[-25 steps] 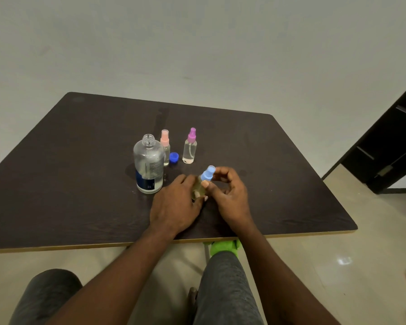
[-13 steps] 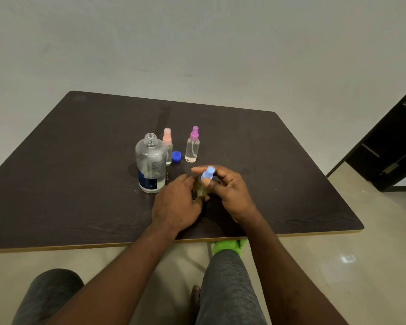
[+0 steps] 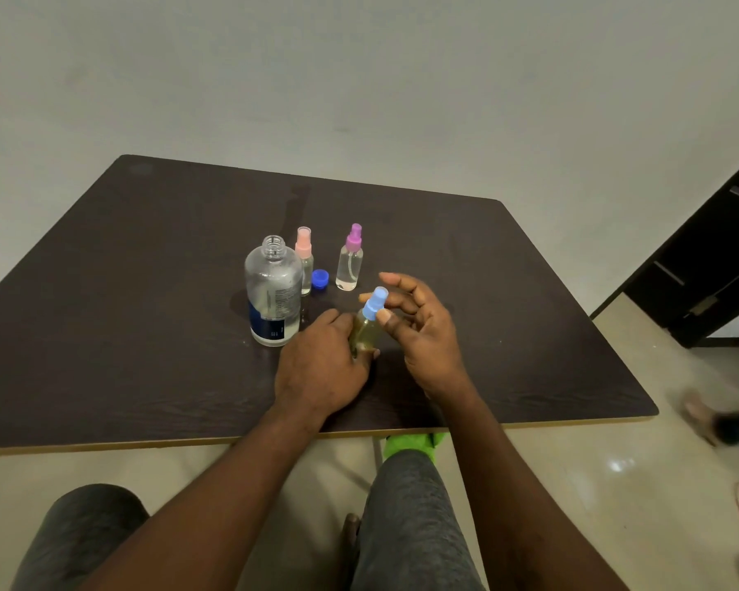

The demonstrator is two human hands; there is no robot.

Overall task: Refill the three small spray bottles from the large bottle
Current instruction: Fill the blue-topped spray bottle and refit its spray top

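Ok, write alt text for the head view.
The left hand grips a blue-topped spray bottle at a dark table; the right hand's thumb touches its top. Behind: uncapped large bottle, blue cap, pink-topped bottle, purple-topped bottle.

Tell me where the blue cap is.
The blue cap lies between the pink-topped bottle and the purple-topped bottle, right of the large bottle.
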